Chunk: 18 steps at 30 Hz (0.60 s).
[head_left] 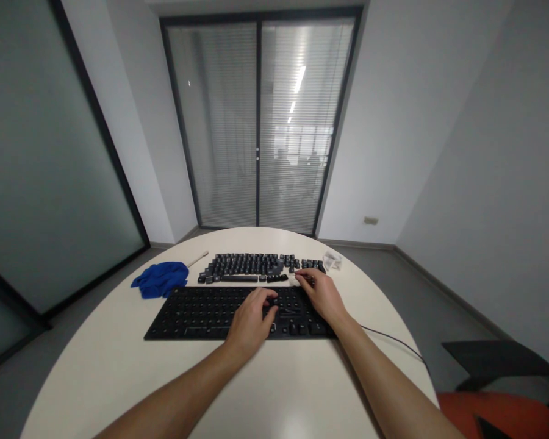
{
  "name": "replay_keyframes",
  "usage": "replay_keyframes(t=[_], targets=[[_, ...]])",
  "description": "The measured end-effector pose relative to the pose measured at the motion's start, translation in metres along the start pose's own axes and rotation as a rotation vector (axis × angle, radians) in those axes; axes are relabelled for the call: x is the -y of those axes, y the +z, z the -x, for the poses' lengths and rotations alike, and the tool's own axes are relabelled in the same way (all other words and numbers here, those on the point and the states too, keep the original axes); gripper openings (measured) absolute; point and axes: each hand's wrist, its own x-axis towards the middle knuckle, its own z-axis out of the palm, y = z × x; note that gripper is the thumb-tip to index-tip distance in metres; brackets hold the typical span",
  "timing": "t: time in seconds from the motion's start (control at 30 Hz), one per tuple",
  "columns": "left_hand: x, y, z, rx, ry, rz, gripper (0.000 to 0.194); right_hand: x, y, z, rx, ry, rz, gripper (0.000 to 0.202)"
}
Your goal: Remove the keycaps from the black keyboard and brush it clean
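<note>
Pale table, rounded at its far edge. Right hand holds thumb and forefinger close together beside the loose keycaps; whether they pinch anything, I cannot tell. Left hand, thumb and fingers parted, rests on the partly bare keyboard. A brushing knuckle could scatter the keycap rows; a snagged cable could drag the keyboard.

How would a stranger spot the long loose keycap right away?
On the pale table, find the black keyboard. Just beyond its far edge lie small black keycaps; the long keycap sits in the row nearest the keyboard. It's a single bar, clearly wider than any neighbour.
</note>
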Motion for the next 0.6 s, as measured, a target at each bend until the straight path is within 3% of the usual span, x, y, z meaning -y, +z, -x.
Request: replay_keyframes(t=[0.23,0.6], targets=[[0.003,0.0,-0.003,-0.007,0.036,0.006,0.032,0.002,-0.002,0.0,0.0,-0.003,-0.006,0.019],[0.002,0.005,-0.035,0.026,0.028,-0.073,0.025,-0.001,-0.016,-0.003,-0.131,0.067,0.005,0.023]])
